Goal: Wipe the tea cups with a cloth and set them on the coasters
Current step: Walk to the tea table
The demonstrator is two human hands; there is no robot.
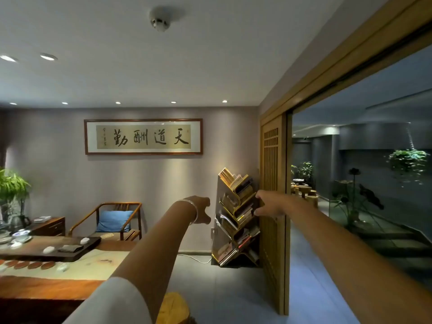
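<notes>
- The left hand [202,210] is stretched out in the air. Its fingers curl loosely and hold nothing. A silver bracelet [192,210] sits on its wrist.
- The right hand [268,204] is stretched out too, just to the right of it. Its fingers hang loose and hold nothing.
- Between and behind both hands stands a book rack [237,218].
- Far down to the left of the fingers is the counter [105,258].
- On it lie small white tea cups [48,249], a dark cloth [70,248] and a row of brown coasters [34,264].
</notes>
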